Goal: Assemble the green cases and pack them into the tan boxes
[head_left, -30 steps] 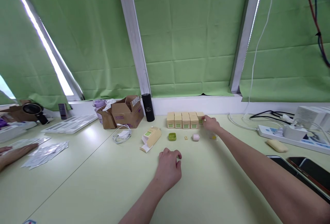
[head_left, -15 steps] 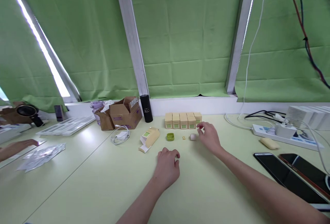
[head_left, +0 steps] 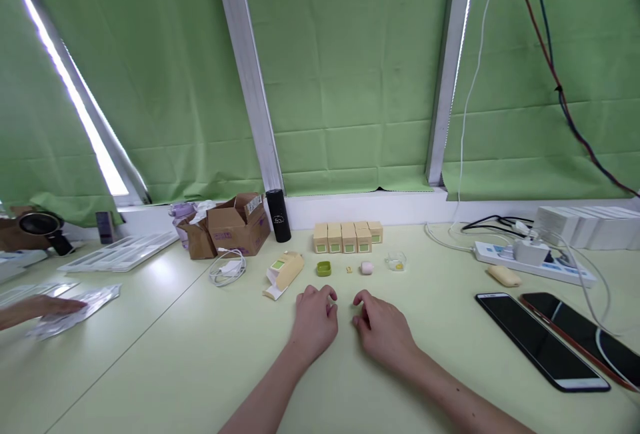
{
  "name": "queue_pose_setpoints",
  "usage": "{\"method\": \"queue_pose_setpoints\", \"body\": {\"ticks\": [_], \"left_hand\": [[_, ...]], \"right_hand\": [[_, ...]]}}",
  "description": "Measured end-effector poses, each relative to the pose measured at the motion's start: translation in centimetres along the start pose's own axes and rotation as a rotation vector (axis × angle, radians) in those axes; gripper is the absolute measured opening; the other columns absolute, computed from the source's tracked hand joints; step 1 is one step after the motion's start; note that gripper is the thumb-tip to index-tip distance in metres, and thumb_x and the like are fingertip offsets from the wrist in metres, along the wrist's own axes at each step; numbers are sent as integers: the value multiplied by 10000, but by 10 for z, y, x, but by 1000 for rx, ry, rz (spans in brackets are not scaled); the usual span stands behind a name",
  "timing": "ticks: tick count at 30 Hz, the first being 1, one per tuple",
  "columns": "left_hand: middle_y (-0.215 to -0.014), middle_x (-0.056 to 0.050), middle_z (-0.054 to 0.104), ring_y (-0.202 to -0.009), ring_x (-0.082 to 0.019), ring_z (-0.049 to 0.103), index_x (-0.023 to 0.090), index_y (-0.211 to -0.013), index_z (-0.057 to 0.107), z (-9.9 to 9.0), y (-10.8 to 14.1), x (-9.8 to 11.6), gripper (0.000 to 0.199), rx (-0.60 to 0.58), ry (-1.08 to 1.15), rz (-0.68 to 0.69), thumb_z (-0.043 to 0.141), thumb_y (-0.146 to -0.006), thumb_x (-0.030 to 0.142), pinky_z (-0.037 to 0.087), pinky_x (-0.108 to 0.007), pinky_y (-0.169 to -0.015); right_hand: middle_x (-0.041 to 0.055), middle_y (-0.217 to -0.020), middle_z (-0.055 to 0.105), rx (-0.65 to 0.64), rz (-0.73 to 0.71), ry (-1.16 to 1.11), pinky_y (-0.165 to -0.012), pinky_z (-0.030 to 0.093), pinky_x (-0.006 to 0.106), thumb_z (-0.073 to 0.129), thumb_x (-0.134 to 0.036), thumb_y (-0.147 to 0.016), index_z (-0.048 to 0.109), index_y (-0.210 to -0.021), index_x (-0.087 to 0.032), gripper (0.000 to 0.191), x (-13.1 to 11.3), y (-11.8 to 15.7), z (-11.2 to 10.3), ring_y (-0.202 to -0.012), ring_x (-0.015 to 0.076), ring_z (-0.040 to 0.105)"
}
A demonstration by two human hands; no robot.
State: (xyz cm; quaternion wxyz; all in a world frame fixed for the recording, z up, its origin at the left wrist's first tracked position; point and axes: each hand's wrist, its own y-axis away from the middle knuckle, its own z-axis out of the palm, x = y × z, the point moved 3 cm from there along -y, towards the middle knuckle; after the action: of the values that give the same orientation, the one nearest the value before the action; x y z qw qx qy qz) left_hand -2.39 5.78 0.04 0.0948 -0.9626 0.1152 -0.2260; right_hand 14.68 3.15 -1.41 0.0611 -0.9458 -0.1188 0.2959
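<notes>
My left hand (head_left: 315,323) rests on the pale table, fingers curled but apart, holding nothing. Beside it on the right, my right hand (head_left: 384,329) also lies with bent, parted fingers and nothing between them. Beyond the hands stand a small green container (head_left: 323,269), a tiny yellowish piece (head_left: 349,270), a whitish-pink roll (head_left: 367,268) and a clear container (head_left: 396,261) with something yellow inside. An opened beige carton (head_left: 284,274) lies to the left of these. Several small beige boxes (head_left: 349,239) form a group behind them.
At the back left are a cardboard box (head_left: 239,226), a black cylinder (head_left: 278,215) and a coiled white cable (head_left: 227,269). Another person's hand (head_left: 50,307) touches plastic bags at far left. Phones (head_left: 543,341) and a power strip (head_left: 533,265) lie right.
My right hand has come back from near the roll to beside my left hand, uncovering the clear container. The other person's hand has moved onto the bags. The view has shifted slightly.
</notes>
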Motion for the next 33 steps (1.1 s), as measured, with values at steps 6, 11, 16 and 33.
{"method": "queue_pose_setpoints", "body": {"ticks": [6, 11, 16, 33], "left_hand": [[-858, -49, 698, -1087, -298, 567, 223, -1169, 607, -9, -11, -13, 262, 117, 37, -89, 541, -921, 166, 380, -412, -939], [-1041, -86, 725, -1175, -318, 527, 216, -1295, 576, -15, -27, -23, 358, 159, -59, -107, 528, -941, 200, 367, -444, -1009], [-1373, -157, 633, -1328, -370, 439, 165, -1452, 483, -8, -52, -34, 531, 76, -192, -137, 547, -932, 251, 340, -488, -1066], [-1357, -149, 623, -1331, -382, 445, 219, -1262, 623, 7, -84, -42, 366, 20, -204, -118, 600, -910, 318, 347, -496, -1038]], "right_hand": [[58, -979, 748, 51, -83, 128, -709, 369, 325, 537, -113, -911, 567, -1078, -238, 211, 0, 1, 6, -873, 253, 680], [62, -942, 744, 48, -68, 171, -701, 341, 307, 524, -21, -881, 597, -1100, -222, 306, 2, 1, 5, -850, 236, 680], [34, -967, 731, 53, -94, 102, -707, 357, 290, 515, 64, -778, 580, -1109, -228, 445, 6, 2, 3, -859, 218, 678], [42, -1162, 646, 85, -146, 8, -717, 453, 310, 518, -61, -896, 564, -1138, -249, 309, 10, 3, -1, -853, 195, 687]]}}
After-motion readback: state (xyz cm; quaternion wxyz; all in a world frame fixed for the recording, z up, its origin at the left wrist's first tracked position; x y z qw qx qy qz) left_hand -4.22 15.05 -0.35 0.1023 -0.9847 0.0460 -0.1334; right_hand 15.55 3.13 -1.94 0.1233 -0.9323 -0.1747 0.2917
